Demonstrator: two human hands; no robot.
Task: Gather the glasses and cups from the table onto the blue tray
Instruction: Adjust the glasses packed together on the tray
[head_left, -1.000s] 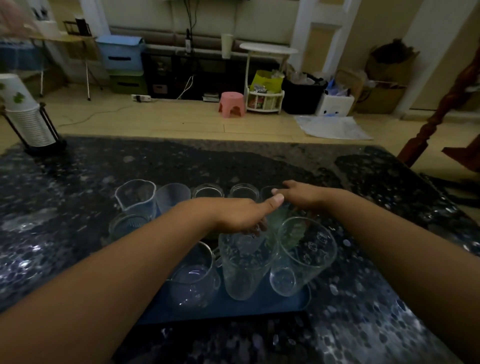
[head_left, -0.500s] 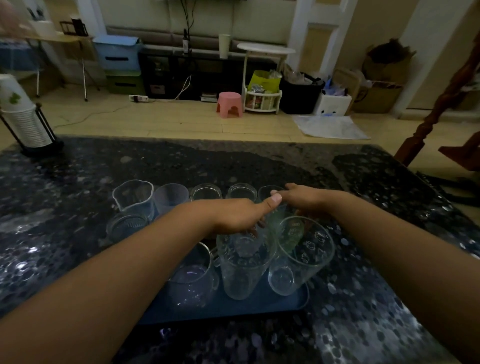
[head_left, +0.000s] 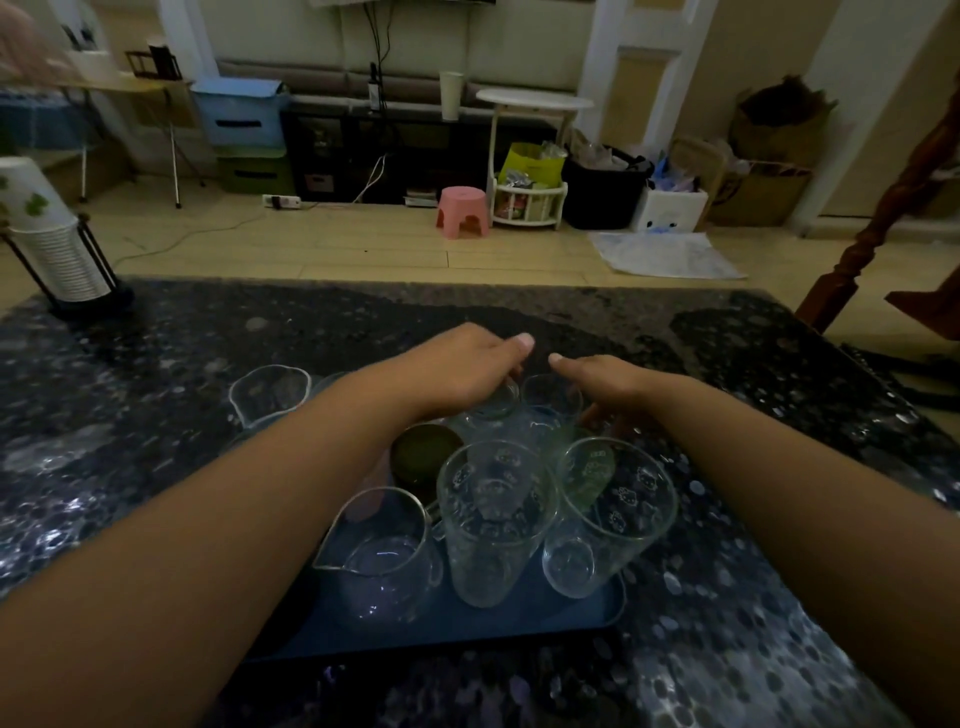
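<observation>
Two hands reach over a cluster of glassware at the far end of the blue tray (head_left: 587, 621). They are apart, thumb tips near each other but not touching. The left hand (head_left: 462, 371) lies palm down over a small clear glass (head_left: 493, 402), its fingers curled down around the rim; the grip itself is mostly hidden beneath the hand. The right hand (head_left: 605, 382) hovers palm down just beside a second small glass (head_left: 550, 397), fingers bent downward; whether they touch or hold anything I cannot tell.

Nearer the camera, three larger vessels stand on the tray in a row: a clear spouted pitcher (head_left: 376, 553) on the left, a tall patterned tumbler (head_left: 493, 519) in the middle and a patterned glass (head_left: 610, 512) on the right, leaning outward in the wide-angle view. Behind the pitcher sits a dark green cup (head_left: 423, 457), partly covered by the left forearm. Farther left, a clear fluted glass (head_left: 270, 395) stands beyond the left forearm; the tray's edge there is hidden.

The tray rests on a dark speckled table (head_left: 753, 597). At the table's far left corner a stack of paper cups (head_left: 47, 234) stands in a black wire holder. Beyond the table, a pink stool (head_left: 462, 210) stands on the wooden floor.
</observation>
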